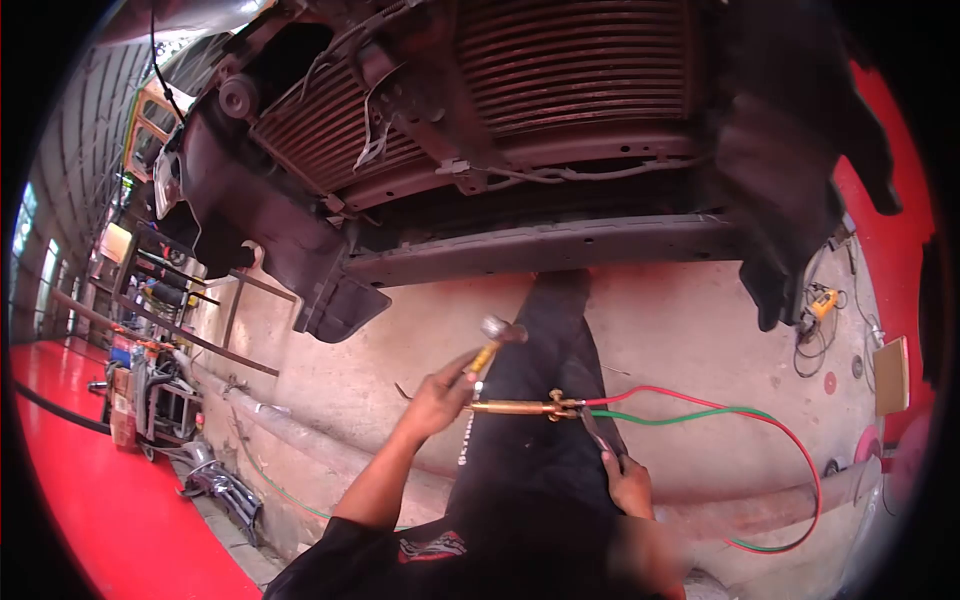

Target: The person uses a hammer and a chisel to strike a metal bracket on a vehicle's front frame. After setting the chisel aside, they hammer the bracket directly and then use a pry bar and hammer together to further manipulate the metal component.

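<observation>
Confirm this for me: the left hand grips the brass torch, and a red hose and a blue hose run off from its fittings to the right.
One detail is off: the second hose is green, not blue. The head view shows it beside the red hose, both leaving the fittings of the brass torch. The left hand does grip the torch.
</observation>
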{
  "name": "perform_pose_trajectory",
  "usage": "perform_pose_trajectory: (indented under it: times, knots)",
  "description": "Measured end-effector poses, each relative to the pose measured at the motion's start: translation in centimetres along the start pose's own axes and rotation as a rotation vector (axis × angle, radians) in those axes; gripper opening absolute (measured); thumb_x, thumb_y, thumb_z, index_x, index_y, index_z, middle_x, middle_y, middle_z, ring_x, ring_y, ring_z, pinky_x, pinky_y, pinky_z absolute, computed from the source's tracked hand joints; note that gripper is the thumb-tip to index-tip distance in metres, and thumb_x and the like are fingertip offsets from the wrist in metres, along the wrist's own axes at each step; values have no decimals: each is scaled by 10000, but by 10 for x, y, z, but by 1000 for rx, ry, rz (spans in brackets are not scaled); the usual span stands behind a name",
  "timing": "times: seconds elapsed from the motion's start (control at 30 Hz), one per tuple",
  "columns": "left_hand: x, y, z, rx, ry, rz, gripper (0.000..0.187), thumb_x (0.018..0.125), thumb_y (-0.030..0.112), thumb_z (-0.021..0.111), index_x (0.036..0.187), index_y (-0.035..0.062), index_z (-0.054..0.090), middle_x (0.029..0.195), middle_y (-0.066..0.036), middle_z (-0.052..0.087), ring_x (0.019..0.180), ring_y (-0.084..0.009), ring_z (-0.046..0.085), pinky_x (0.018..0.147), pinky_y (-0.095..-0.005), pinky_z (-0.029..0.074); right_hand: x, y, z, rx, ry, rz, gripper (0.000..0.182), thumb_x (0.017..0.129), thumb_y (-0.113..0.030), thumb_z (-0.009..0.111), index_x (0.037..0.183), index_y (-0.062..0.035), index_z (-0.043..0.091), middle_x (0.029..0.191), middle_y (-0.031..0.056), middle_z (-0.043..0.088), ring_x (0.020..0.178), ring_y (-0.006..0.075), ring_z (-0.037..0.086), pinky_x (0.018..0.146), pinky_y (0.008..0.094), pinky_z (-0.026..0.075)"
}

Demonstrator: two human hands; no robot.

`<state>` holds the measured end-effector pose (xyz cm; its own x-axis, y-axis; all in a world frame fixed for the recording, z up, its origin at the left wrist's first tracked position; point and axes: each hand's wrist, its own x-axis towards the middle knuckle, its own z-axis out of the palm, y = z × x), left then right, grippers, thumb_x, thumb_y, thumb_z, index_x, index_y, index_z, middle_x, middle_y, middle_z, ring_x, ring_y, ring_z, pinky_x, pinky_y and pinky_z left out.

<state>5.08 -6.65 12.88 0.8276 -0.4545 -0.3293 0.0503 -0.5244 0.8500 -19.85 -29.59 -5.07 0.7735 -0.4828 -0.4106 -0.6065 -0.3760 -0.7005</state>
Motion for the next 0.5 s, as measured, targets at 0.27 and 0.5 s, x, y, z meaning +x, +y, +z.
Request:
perform_pose_trajectory:
  times: [0.27, 0.5]
  knots:
    - [19, -47, 28, 208, 53, -61, 433, 1004, 336, 616, 1280, 1, 615, 812, -137, 684, 737, -198, 638, 702, -361, 509, 1, 15, 14, 134, 189, 76, 510, 1016, -439, 546, 813, 26, 600, 684, 290, 586, 661, 496, 596, 611, 528, 443]
    - [37, 8, 17, 49, -129, -258, 418, 996, 229, 641, 1337, 13, 531, 915, -131, 702, 802, -219, 656, 760, -360, 521, 2, 12, 11, 40, 157, 73, 486, 1006, -445, 558, 863, 14, 627, 709, 300, 619, 711, 513, 625, 637, 552, 461]
